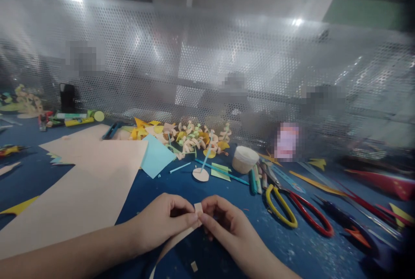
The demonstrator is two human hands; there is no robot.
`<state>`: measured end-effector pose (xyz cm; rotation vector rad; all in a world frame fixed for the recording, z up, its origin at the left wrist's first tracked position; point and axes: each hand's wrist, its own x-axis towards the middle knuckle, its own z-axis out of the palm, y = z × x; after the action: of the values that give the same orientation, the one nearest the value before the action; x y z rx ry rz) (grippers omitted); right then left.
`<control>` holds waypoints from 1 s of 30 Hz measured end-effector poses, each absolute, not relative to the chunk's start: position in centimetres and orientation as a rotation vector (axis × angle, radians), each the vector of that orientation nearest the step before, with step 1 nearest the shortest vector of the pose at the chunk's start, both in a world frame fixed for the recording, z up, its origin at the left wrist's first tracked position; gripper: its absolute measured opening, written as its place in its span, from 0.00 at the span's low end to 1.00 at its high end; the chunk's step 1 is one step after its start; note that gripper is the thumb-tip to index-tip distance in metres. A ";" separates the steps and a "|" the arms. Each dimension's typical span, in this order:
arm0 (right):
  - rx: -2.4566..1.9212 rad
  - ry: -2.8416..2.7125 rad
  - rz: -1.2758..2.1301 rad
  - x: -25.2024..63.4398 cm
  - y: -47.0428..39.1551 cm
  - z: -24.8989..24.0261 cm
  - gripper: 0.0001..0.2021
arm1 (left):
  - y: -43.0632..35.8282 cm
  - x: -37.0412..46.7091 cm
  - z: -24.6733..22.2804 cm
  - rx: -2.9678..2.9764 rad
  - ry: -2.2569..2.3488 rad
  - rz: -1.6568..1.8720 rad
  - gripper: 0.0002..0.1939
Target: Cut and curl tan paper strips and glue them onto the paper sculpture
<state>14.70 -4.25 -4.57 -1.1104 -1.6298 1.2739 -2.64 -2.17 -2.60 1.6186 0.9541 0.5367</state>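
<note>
A narrow strip of pale pink paper (177, 240) runs from the bottom edge up to my fingertips, where its end is folded or overlapped. My left hand (167, 218) pinches that end between thumb and forefinger. From the other side my right hand (225, 223) pinches the same spot, thumb against thumb. A small cut scrap of paper (194, 266) lies on the blue table below my hands. Just beyond them stands a round pink paper disc (200, 174) with a thin blue paper stick rising from it.
Large pink paper sheets (106, 175) and a light blue sheet (157, 156) lie left. Curled paper pieces (194, 136) line the back before a perforated metal screen (145, 63). At right are a white tub (245, 159), scissors (282, 205), a dark-handled tool (353, 227) and a lit phone (287, 141).
</note>
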 end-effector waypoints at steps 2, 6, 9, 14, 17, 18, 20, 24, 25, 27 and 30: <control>-1.110 -1.642 1.250 14.8 -4.2 -4.5 0.14 | -2.1 -2.6 -2.6 1.632 0.956 0.526 0.13; -1.076 -1.670 1.247 14.9 -4.3 -4.5 0.12 | -2.0 -2.5 -2.4 1.639 0.941 0.513 0.13; -1.043 -1.675 1.260 15.0 -4.3 -4.7 0.10 | -1.9 -2.5 -2.2 1.646 0.959 0.496 0.11; -1.039 -1.625 1.311 15.0 -4.4 -4.5 0.10 | -2.0 -2.5 -2.0 1.642 0.953 0.486 0.10; -1.054 -1.598 1.319 14.8 -4.5 -4.2 0.11 | -2.1 -2.6 -1.9 1.616 0.948 0.490 0.09; -1.059 -1.596 1.313 14.8 -4.5 -4.1 0.12 | -2.2 -2.6 -1.9 1.607 0.946 0.492 0.09; -1.072 -1.600 1.296 14.7 -4.5 -4.0 0.11 | -2.2 -2.6 -2.0 1.579 0.946 0.485 0.10; -1.053 -1.644 1.237 14.8 -4.7 -4.2 0.10 | -2.1 -2.5 -2.3 1.523 0.937 0.464 0.11; -1.044 -1.660 1.216 14.9 -4.7 -4.2 0.09 | -2.1 -2.5 -2.4 1.512 0.935 0.465 0.11; -1.026 -1.690 1.175 14.9 -4.8 -4.3 0.07 | -2.0 -2.5 -2.4 1.485 0.951 0.463 0.11; -1.008 -1.716 1.144 14.9 -4.8 -4.2 0.07 | -2.0 -2.5 -2.2 1.490 0.983 0.461 0.12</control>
<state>14.93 -4.85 -4.19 -1.0080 -1.7155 1.1438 -2.47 -2.01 -2.20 1.4904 0.9827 0.4611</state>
